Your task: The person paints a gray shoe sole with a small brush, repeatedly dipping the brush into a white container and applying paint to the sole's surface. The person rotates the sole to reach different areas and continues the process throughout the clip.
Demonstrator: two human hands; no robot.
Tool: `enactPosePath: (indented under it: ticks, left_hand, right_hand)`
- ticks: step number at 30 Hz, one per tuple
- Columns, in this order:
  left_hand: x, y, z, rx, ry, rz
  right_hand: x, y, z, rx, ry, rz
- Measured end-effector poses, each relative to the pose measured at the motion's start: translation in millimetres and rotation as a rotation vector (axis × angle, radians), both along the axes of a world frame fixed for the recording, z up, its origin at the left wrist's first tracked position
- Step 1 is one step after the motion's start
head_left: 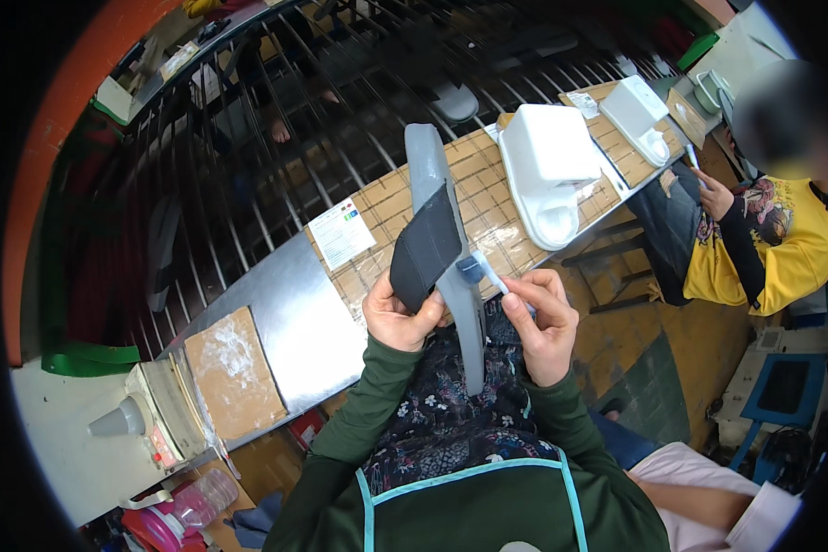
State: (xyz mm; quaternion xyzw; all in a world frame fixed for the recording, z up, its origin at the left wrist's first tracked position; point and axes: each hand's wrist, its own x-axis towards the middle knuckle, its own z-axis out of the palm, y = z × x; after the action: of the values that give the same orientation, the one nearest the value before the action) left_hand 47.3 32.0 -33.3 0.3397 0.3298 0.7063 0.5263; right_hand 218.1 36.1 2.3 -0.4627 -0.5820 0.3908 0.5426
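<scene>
A slide sandal with a grey sole (426, 161) and a broad black strap (427, 247) is held up on edge before me, over my lap. My left hand (403, 313) is closed round the strap, thumb on its near edge. Pinched in my right hand (545, 324) is a toothbrush-like brush (490, 273) with a white handle. Its dark bristle end is against the sandal's side, close to where strap and sole meet. Most of the strap's inner side is hidden.
A cardboard-covered bench carries a white tub with a small cup (547, 152), another white tub (633, 110) and a paper label (341, 234). Beyond are roller bars (322, 138). A white-smeared cardboard piece (236, 373) lies left. A co-worker in yellow (754, 244) sits right.
</scene>
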Motion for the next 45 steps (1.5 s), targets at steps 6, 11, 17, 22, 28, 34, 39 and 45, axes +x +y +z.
enactPosePath:
  ticks: [6,11,17,22,28,34,39,45]
  left_hand:
    - [-11.0,-9.9,1.5,-0.064,0.139,-0.047]
    - [-14.4,-14.6,3.7,-0.015,0.252,-0.006]
    - [-24.5,-15.9,3.6,-0.072,0.229,-0.128]
    - [-28.9,-16.3,7.0,-0.076,0.271,-0.139]
    - [-29.9,-14.7,10.2,-0.086,0.297,-0.126]
    - [-30.9,-12.5,11.5,-0.107,0.302,-0.137]
    - [-32.1,-9.9,12.9,-0.091,0.323,-0.124]
    - [-35.9,-6.6,16.6,-0.086,0.359,-0.132]
  right_hand:
    - [-2.3,9.7,2.9,0.018,-0.107,-0.030]
    - [1.5,22.1,13.5,0.077,-0.232,-0.096]
    - [8.9,37.9,22.1,0.410,-0.565,-0.244]
    - [21.1,47.1,32.0,0.560,-0.737,-0.147]
    - [25.0,52.8,39.1,0.565,-0.709,-0.142]
    - [26.4,52.9,39.9,0.545,-0.724,-0.050]
    - [27.8,54.3,39.9,0.561,-0.747,-0.014]
    - [31.4,57.5,41.7,0.555,-0.784,0.054]
